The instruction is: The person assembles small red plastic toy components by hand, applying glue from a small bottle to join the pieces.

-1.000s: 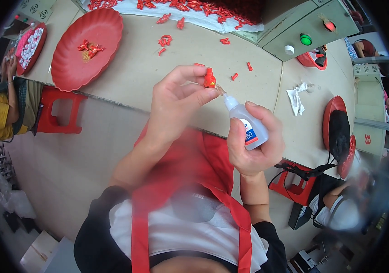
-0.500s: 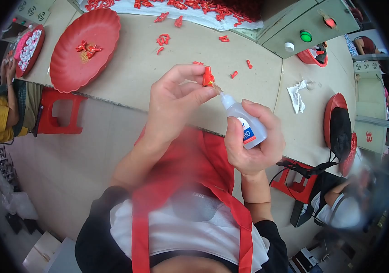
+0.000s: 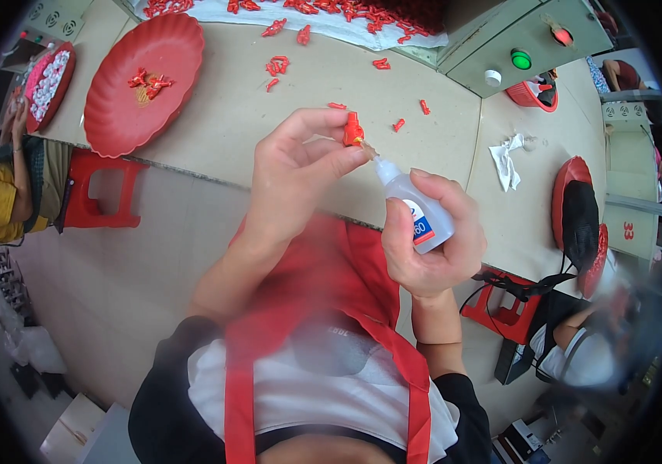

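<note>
Between thumb and fingertips, my left hand (image 3: 296,166) pinches a small red plastic figure (image 3: 352,130) with a bit of yellow on its lower side. My right hand (image 3: 443,240) is wrapped round a translucent glue bottle (image 3: 416,203) with a blue, white and red label. The bottle tilts up to the left. Its brownish thin nozzle tip (image 3: 371,151) meets the lower side of the figure, by my left thumb. Beyond my hands, several small red pieces (image 3: 277,66) lie scattered on the tabletop (image 3: 331,62).
A scalloped red tray (image 3: 106,116) at the left holds a few red figures. At the back, red pieces are heaped on a white cloth (image 3: 222,14). A green control box (image 3: 532,46) stands back right, near a crumpled tissue (image 3: 506,164). Co-workers sit at both sides.
</note>
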`<state>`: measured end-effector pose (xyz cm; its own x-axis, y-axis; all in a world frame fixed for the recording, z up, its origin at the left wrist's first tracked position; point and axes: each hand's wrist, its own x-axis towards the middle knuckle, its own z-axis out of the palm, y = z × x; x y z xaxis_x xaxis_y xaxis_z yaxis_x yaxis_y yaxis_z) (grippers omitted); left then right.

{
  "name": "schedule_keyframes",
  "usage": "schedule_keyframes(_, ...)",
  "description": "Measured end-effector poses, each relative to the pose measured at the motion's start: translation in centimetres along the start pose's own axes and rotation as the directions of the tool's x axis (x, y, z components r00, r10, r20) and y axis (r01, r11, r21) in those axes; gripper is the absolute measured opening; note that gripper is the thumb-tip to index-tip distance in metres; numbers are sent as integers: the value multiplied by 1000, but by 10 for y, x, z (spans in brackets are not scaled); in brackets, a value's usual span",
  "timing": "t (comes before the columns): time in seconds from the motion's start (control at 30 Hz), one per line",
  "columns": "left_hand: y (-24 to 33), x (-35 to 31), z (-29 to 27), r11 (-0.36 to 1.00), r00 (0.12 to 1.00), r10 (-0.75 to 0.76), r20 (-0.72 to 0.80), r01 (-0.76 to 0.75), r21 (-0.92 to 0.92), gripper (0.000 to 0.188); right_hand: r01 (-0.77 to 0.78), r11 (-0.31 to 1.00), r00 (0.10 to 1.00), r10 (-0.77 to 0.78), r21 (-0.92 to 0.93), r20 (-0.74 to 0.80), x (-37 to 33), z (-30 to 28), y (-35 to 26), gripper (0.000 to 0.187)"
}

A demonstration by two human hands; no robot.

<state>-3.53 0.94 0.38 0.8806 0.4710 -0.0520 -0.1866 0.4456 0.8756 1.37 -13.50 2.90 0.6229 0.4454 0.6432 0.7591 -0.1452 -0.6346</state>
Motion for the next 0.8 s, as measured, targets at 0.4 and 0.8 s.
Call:
schedule_keyframes(0.4,0,-1,0,1000,1000,24,20,-24,15,27,51,999,997,-51,1,-59,4,5,5,29)
schedule_keyframes(0.8,0,-1,0,999,1000,23,14,-24,28,27,70,998,991,-70,-4,-112,4,6,4,32)
